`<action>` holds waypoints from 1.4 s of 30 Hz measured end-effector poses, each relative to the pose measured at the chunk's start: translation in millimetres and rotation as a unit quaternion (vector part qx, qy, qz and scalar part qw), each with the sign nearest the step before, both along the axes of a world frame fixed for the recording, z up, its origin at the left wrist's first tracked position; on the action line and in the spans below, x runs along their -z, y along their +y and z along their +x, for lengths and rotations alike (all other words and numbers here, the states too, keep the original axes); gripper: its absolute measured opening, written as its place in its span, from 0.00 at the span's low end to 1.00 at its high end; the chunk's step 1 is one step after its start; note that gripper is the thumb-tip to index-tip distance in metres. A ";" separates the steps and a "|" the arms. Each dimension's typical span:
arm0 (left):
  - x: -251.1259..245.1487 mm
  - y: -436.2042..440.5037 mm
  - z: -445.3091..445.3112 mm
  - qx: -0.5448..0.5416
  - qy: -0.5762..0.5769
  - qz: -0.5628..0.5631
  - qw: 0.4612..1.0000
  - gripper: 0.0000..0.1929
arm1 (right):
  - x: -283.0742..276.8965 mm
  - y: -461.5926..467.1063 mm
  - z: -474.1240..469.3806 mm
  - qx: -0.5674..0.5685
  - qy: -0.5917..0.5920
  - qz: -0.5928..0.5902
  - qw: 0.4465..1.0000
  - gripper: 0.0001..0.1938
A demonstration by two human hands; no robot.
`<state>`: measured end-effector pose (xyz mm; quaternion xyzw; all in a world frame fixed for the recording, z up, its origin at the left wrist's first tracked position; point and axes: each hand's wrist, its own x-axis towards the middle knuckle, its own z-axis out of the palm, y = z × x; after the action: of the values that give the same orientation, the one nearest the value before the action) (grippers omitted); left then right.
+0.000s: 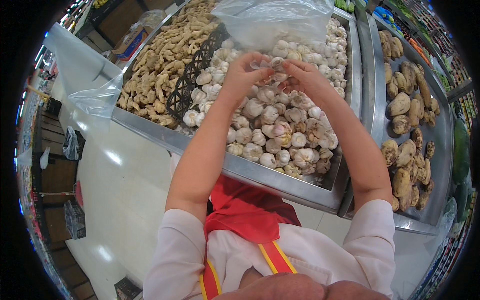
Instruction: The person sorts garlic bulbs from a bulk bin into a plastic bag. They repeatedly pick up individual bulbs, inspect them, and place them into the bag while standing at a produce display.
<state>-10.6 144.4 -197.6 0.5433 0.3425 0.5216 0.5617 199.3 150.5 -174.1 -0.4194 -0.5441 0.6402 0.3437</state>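
Note:
A garlic bulb is held up between my two hands, over a bin of garlic. The fingertips of my left hand touch its left side, and a thin, pale, translucent flake shows within the curl of those fingers; whether it is garlic skin or plastic I cannot tell. From the right, my right hand pinches the same bulb with thumb and fingers. Below both hands lie many loose garlic bulbs, white with some purplish or brownish skins.
Beyond my hands hangs a clear plastic bag. A black plastic lattice divider separates the garlic from ginger roots. Brown tubers or roots lie in the right-hand metal tray. The bin's metal rim runs before my body. Another plastic bag hangs at left.

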 end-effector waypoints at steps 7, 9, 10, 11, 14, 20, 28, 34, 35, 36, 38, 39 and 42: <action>-1.5 0.2 -3.0 0.026 -0.009 -0.030 0.999 0.12 | 0.4 -3.0 -3.7 0.014 0.047 -0.029 0.998 0.23; -1.5 -0.2 -3.6 0.029 0.006 -0.025 0.999 0.10 | -0.4 -2.5 -3.4 0.004 0.051 -0.030 0.998 0.22; -1.3 -0.4 -3.7 0.029 0.009 -0.024 0.999 0.10 | -0.9 -2.4 -3.1 -0.004 0.051 -0.030 0.998 0.22; -1.0 -0.3 -3.7 0.031 0.008 -0.017 0.999 0.09 | -1.4 -2.4 -2.7 -0.012 0.050 -0.031 0.998 0.22; 0.9 0.1 -3.3 0.044 0.023 -0.007 0.999 0.08 | -2.4 -4.1 -2.4 -0.009 0.062 -0.019 0.998 0.22; 5.5 2.9 -3.8 0.013 -0.042 -0.033 0.998 0.05 | -4.9 -8.7 -9.1 0.018 0.035 0.083 0.996 0.27; 7.1 7.8 -4.1 0.018 -0.153 -0.083 0.985 0.10 | -6.1 -12.6 -14.1 0.036 -0.035 0.171 0.984 0.29; 6.4 6.4 -4.0 0.041 -0.129 -0.145 0.980 0.11 | 5.0 -8.9 -17.5 0.045 -0.067 0.275 0.958 0.29; 6.9 6.1 -3.8 0.051 -0.136 -0.138 0.980 0.10 | 6.6 -8.3 -17.7 0.051 -0.080 0.288 0.953 0.29; 6.7 6.3 -5.6 0.057 -0.138 -0.138 0.979 0.10 | 7.6 -8.2 -17.5 0.052 -0.097 0.306 0.946 0.30; 6.3 6.9 -9.2 0.082 -0.152 -0.127 0.977 0.10 | 8.9 -8.9 -16.9 0.053 -0.132 0.341 0.929 0.30; 6.2 7.0 -10.2 0.088 -0.151 -0.123 0.977 0.09 | 8.9 -9.6 -16.4 0.055 -0.137 0.357 0.923 0.30; 5.0 6.2 -11.1 0.086 -0.146 -0.120 0.978 0.08 | 7.3 -12.0 -16.1 0.062 -0.162 0.400 0.900 0.30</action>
<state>-21.7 150.5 -202.5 0.4174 0.2689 0.5001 0.7095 183.1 138.5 -181.5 -0.3780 -0.7751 0.2692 0.4287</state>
